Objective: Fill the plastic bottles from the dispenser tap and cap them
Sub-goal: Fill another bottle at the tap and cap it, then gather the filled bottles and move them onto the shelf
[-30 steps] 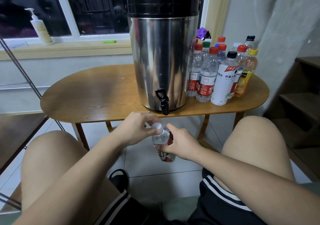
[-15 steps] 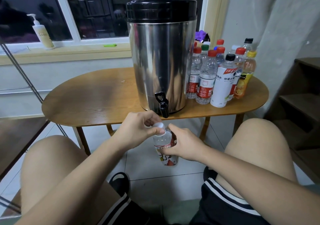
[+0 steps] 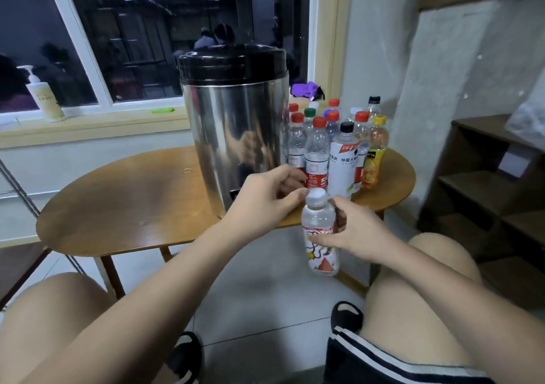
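A small clear plastic bottle [image 3: 320,236] with a colourful label and a white cap [image 3: 317,196] is held upright in front of the table edge. My right hand [image 3: 356,236] grips its body from the right. My left hand [image 3: 265,197] has curled fingers, with the thumb against the left side of the cap. The steel dispenser [image 3: 236,135] with a black lid stands on the wooden table [image 3: 132,206] just behind. Its tap is hidden behind my left hand.
Several capped bottles [image 3: 343,150] stand clustered on the table to the right of the dispenser. A pump bottle [image 3: 44,94] sits on the window sill. Dark shelves [image 3: 486,183] are at the right. My knees flank the tiled floor below.
Both hands have lifted the bottle up and to the right, from below the tap to table-edge height. My left hand stays at the cap.
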{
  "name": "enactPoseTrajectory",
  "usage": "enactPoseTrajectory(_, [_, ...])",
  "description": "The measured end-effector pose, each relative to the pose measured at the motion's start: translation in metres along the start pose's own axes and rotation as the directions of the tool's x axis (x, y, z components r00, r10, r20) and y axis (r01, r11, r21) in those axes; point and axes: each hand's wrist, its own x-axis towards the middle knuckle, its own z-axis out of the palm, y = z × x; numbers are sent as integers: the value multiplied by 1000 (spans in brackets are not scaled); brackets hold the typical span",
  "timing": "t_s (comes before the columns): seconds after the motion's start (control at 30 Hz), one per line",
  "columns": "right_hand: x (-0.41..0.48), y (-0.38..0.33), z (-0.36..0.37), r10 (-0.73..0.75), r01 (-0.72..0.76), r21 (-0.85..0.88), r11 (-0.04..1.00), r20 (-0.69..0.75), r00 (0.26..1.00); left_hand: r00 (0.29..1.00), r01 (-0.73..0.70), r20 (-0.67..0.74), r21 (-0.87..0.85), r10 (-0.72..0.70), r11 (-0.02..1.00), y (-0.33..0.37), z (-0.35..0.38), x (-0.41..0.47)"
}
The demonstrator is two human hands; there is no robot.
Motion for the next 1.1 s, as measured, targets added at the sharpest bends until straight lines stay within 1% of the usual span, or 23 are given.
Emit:
enactPoseTrajectory(0.07, [3, 9, -19, 33, -36, -32, 999, -72, 997, 997, 67, -29, -84, -69, 994, 0, 21, 25])
enactPoseTrajectory(0.1, [5, 14, -28, 42, -45, -34, 998, -98, 994, 995, 86, -44, -97, -91, 992, -1, 31, 37])
enactPoseTrajectory(0.2, [8, 28, -53, 72, -78, -33, 996, -147, 986, 992, 99, -81, -11, -100, 995, 2, 56, 74])
enactPoseTrajectory(0.33, [10, 38, -74, 127, -136, -32, 990, -200, 971, 994, 44, -109, 122, -31, 992, 12, 76, 125])
enactPoseTrajectory(0.5, [11, 42, -87, 149, -158, -14, 987, -254, 956, 999, 49, -32, 187, -44, 981, 16, 99, 172])
enactPoseTrajectory(0.6, [12, 42, -92, 155, -166, -19, 986, -263, 952, 1000, 5, -10, 258, -2, 966, 14, 111, 182])
enactPoseTrajectory(0.73, [10, 46, -98, 157, -169, -21, 985, -267, 951, 1000, -14, 6, 301, 13, 954, 15, 115, 183])
enactPoseTrajectory(0.87, [6, 52, -104, 175, -187, -16, 982, -275, 945, 989, -135, -1, 378, 146, 916, 11, 116, 173])
enactPoseTrajectory(0.97, [3, 53, -109, 182, -197, -24, 980, -283, 942, 984, -162, 8, 447, 176, 880, 10, 120, 165])
enactPoseTrajectory(1.03, [2, 53, -112, 181, -196, -26, 980, -284, 942, 983, -164, 4, 453, 182, 876, 9, 124, 161])
enactPoseTrajectory(1.1, [1, 54, -114, 184, -197, -19, 980, -288, 940, 989, -136, -4, 393, 149, 909, 8, 127, 157])
